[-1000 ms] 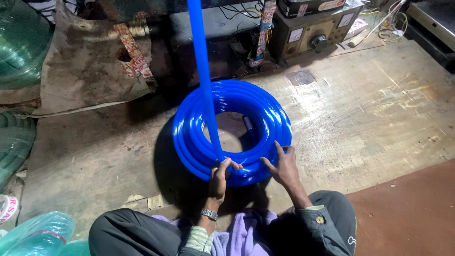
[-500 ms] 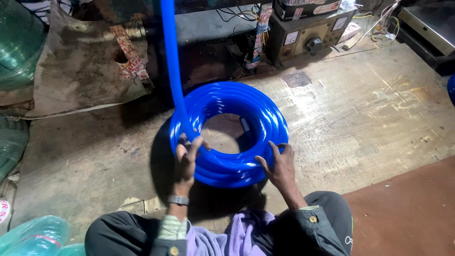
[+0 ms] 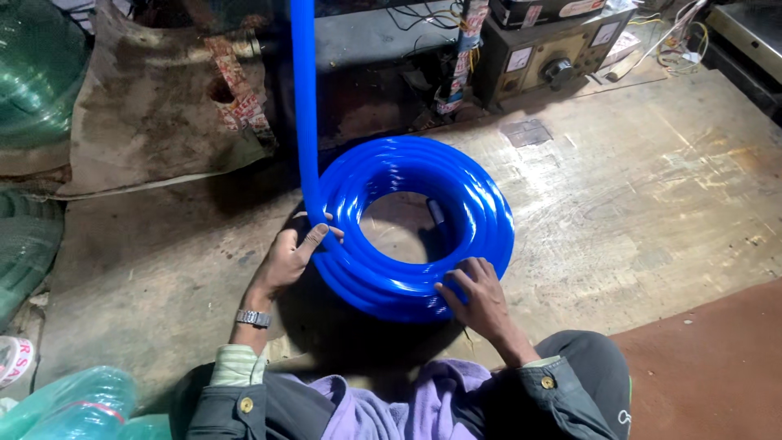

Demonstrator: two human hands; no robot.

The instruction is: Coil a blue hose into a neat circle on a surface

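Blue hose coil (image 3: 415, 224): glossy, translucent bright-blue plastic tubing, wound into a round ring of several stacked turns, lying flat on the surface (image 3: 652, 212) just beyond the person's knees. One free length of the same hose (image 3: 303, 98) rose straight up from the coil's left edge and left the picture at the top.

Left hand (image 3: 292, 257): rested at the coil's left side where the rising length met the ring; grip narrow, index finger laid against the tubing, not closed around it. Right hand (image 3: 476, 297): lay palm down on the near right turns, fingers spread, grip wide, pressing and not clasping.

Count: one coil, two hands, one wristwatch (image 3: 252, 318) on the left wrist.

Surface: worn, scuffed pale boards, with a reddish-brown patch (image 3: 717, 367) at near right. Far side: one boxy meter unit with a dial and knob (image 3: 546, 61), loose wires, a stained sack (image 3: 155, 122). Left edge: green translucent hose rolls (image 3: 32, 73).
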